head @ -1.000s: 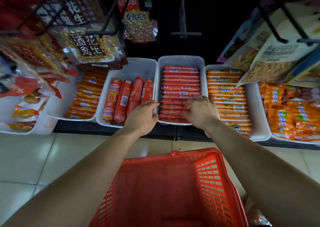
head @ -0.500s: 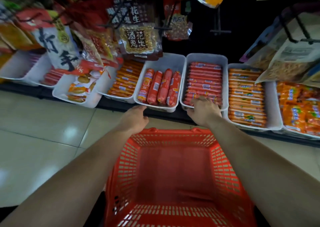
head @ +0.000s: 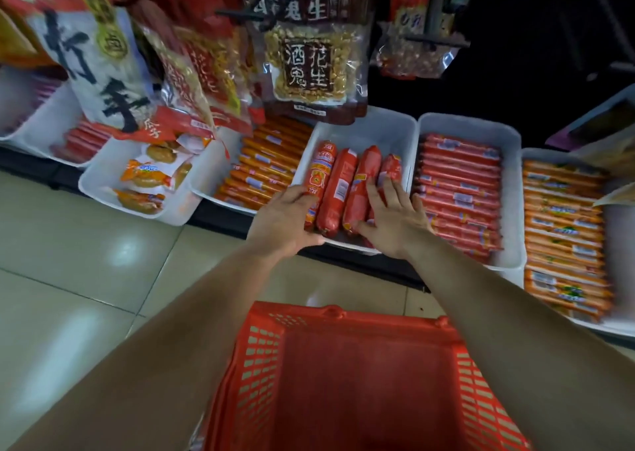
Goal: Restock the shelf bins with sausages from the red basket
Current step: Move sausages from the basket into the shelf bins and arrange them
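Observation:
Several thick red sausages point(head: 338, 189) lie side by side in a white shelf bin point(head: 374, 126). My left hand point(head: 283, 220) cups the near end of the leftmost one at the bin's front left corner. My right hand point(head: 391, 215) lies flat, fingers spread, on the two sausages at the right. Neither hand lifts anything. The red basket point(head: 261, 364) stands on the floor below my arms; the part of its inside that I see holds nothing.
To the right stand a bin of thin red sausages point(head: 460, 189) and one of orange sausages point(head: 563, 230). On the left are another orange-sausage bin point(head: 268, 167) and a snack-pack bin point(head: 103, 182). Peanut bags point(head: 305, 62) hang low over the bins. Tiled floor point(head: 86, 279) lies at the left.
Both hands moved left from the thin red sausages bin to the thick-sausage bin and now rest on its sausages. The camera swung left and closer.

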